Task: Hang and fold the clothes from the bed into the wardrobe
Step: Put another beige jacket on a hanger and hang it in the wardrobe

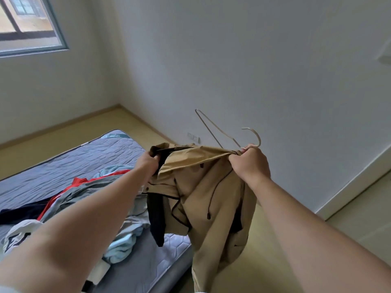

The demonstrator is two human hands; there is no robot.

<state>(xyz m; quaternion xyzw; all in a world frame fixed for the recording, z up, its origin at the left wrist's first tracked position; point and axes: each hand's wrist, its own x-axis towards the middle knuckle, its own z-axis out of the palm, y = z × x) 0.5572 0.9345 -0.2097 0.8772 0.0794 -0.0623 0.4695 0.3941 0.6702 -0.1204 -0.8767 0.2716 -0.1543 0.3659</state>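
A tan jacket with a dark lining and a zip hangs in the air above the bed's corner. My left hand grips its collar edge on the left. My right hand grips the jacket's other shoulder together with the neck of a thin metal hanger. The hanger's hook curls up just above that hand, and one arm of it sticks out up and to the left, outside the jacket. A heap of clothes in light blue, grey, red, navy and white lies on the grey mattress below my left arm.
The mattress lies low on a pale yellow floor, its corner just under the jacket. A white wall with a socket plate stands behind. A window is at the upper left. A white skirting runs along the right.
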